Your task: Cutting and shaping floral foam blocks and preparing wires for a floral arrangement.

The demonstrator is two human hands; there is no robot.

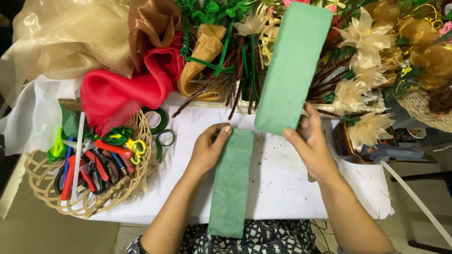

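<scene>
My right hand (311, 143) grips the near end of a long green floral foam block (294, 66) and holds it up, tilted away over the flowers. A second green foam block (231, 183) lies flat on the white table (282, 188), reaching from the middle to the near edge. On that block's far left corner rests my left hand (207, 148), fingers curled over its top end. The two blocks nearly meet between my hands.
A wicker basket (136, 183) at the left holds scissors, pliers and green tape. Red, gold and cream fabric (117, 89) is piled at the back left. Artificial flowers and green stems (367, 75) crowd the back. A glue gun (395, 153) lies at the right.
</scene>
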